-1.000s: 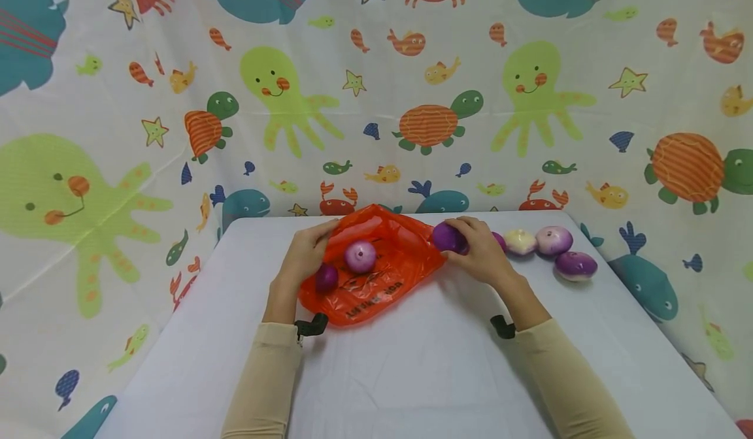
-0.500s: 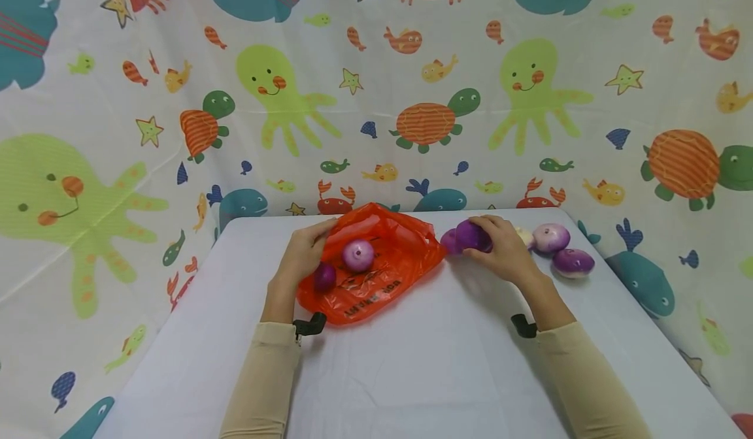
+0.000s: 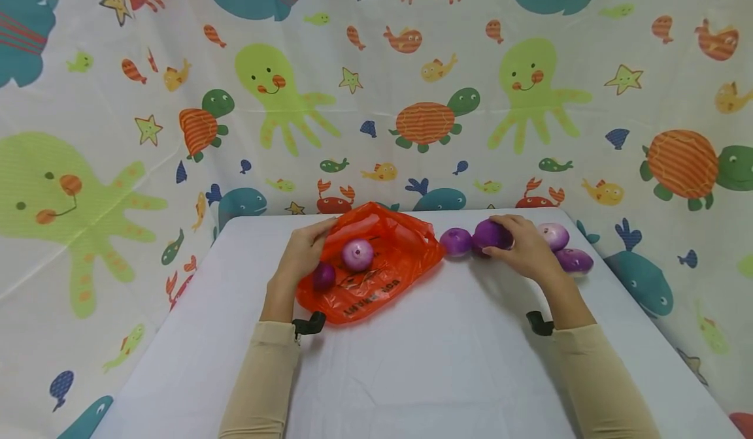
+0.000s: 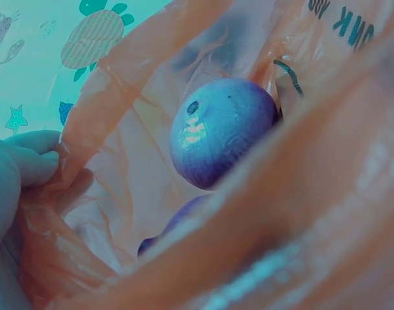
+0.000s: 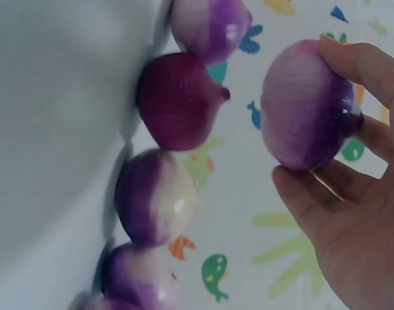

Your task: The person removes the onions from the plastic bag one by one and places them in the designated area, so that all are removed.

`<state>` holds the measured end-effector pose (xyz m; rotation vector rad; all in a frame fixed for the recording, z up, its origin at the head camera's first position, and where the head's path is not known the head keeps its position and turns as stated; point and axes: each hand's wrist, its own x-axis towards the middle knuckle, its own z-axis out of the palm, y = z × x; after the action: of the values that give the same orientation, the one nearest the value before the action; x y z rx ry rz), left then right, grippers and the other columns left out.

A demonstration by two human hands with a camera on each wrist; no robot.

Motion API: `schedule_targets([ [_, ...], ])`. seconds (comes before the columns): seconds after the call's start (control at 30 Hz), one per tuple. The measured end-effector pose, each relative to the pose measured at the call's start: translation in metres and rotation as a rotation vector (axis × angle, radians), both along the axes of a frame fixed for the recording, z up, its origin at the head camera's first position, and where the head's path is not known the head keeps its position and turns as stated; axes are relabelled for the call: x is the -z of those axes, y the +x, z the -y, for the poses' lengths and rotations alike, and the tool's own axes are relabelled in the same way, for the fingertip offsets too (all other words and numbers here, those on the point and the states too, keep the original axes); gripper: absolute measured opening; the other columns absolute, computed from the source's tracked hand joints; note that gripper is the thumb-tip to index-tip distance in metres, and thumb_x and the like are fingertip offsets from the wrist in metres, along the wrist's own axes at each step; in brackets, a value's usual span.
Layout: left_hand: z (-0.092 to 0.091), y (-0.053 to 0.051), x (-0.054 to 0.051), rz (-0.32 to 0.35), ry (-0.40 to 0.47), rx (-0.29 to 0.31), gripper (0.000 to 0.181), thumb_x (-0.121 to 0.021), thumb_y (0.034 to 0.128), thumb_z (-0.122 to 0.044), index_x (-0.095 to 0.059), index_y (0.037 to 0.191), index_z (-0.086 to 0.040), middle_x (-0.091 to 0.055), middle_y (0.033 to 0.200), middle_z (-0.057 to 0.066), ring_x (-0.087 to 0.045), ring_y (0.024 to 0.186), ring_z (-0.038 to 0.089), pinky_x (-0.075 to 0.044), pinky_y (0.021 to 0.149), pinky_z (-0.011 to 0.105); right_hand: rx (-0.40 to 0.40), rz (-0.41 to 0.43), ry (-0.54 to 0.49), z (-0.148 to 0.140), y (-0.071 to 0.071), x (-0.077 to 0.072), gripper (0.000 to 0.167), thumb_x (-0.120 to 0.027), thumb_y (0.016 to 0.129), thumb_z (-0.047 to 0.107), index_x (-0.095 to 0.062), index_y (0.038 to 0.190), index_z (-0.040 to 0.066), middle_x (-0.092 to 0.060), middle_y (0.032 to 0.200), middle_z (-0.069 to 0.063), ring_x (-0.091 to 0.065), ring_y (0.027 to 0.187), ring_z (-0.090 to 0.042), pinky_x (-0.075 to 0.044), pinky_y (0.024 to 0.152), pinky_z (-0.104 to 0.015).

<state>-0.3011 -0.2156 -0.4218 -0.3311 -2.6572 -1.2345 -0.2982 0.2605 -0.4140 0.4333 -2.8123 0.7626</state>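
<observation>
My left hand grips the left rim of a red plastic bag, its fingers partly behind the film. Inside the open bag lie a light purple onion and a darker onion close to that hand. To the bag's right, my right hand holds a purple onion between thumb and fingers. Another purple onion rests against or close beside the bag's right corner.
Two purple-white onions lie at the back right of the white table. In the right wrist view a row holds a dark red onion and a purple-cream onion. A patterned curtain stands behind.
My right hand has moved right, away from the bag's corner, with an onion in its grip; the onion beside the bag has come into view. My left hand has kept its grip on the rim.
</observation>
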Motion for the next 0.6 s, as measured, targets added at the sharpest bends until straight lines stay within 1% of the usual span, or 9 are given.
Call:
schedule_targets([
  [0.13,0.0,-0.001,0.0,0.005,-0.003,-0.005,0.042,-0.055,0.1085,-0.02,-0.059,0.149,-0.03,-0.063,0.147,0.007,-0.058,0.137,0.034,-0.051,0.11,0.055,-0.003,0.068,-0.01,-0.01,0.001,-0.003,0.07,-0.082,0.091,0.032,-0.051,0.15,0.012,-0.048,0.153,-0.023,-0.042,0.142,-0.048,-0.042,0.111,-0.071],
  [0.27,0.0,-0.001,0.0,0.006,-0.007,-0.009,0.041,-0.054,0.109,-0.021,-0.059,0.149,-0.03,-0.063,0.147,0.007,-0.057,0.138,0.034,-0.049,0.111,0.056,-0.018,0.118,0.002,-0.021,0.001,-0.004,0.071,-0.084,0.089,0.025,-0.051,0.15,0.01,-0.047,0.154,-0.024,-0.042,0.141,-0.049,-0.042,0.11,-0.072],
  [0.43,0.001,-0.001,0.0,0.007,-0.007,-0.013,0.041,-0.053,0.1093,-0.021,-0.059,0.149,-0.029,-0.063,0.147,0.007,-0.056,0.139,0.034,-0.047,0.113,0.057,-0.046,0.131,0.029,-0.033,0.001,-0.005,0.069,-0.085,0.087,0.02,-0.053,0.147,0.007,-0.048,0.149,-0.026,-0.044,0.137,-0.049,-0.045,0.106,-0.073],
  [0.6,0.0,-0.001,0.0,0.014,-0.002,-0.015,0.041,-0.053,0.1092,-0.021,-0.059,0.149,-0.03,-0.062,0.148,0.006,-0.056,0.14,0.034,-0.047,0.114,0.057,-0.061,0.164,0.025,-0.042,0.005,-0.007,0.064,-0.086,0.083,0.013,-0.056,0.14,0.007,-0.053,0.141,-0.025,-0.048,0.13,-0.046,-0.049,0.103,-0.071],
])
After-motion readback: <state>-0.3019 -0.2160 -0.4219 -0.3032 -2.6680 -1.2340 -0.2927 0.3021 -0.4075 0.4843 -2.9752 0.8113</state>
